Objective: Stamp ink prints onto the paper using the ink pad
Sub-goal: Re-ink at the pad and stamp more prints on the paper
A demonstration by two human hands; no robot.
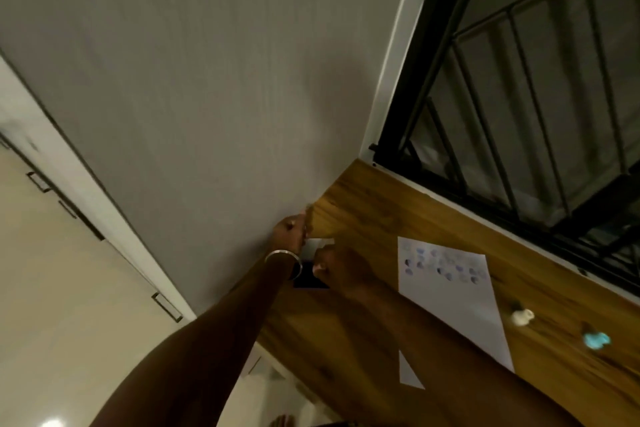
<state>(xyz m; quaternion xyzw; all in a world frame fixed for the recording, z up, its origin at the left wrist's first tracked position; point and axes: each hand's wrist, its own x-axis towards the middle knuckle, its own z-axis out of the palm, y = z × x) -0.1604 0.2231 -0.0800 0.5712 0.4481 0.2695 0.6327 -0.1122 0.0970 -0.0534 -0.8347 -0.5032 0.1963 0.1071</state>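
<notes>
A white sheet of paper (450,302) lies on the wooden table (374,204), with several round blue and grey prints near its far end. Left of it, against the wall, sits the dark ink pad (309,281) with a white part (318,242) raised behind it. My left hand (290,231), a metal bangle on its wrist, is closed on that white part. My right hand (341,270) hovers over the pad with its fingers curled into a fist. Whatever it may hold is hidden. The picture is tilted and blurred.
A small white object (523,316) and a cyan one (596,340) lie on the table right of the paper. A grey wall (194,97) borders the table on the left. A dark barred window (519,97) runs along its far side. Cabinet doors (52,270) stand lower left.
</notes>
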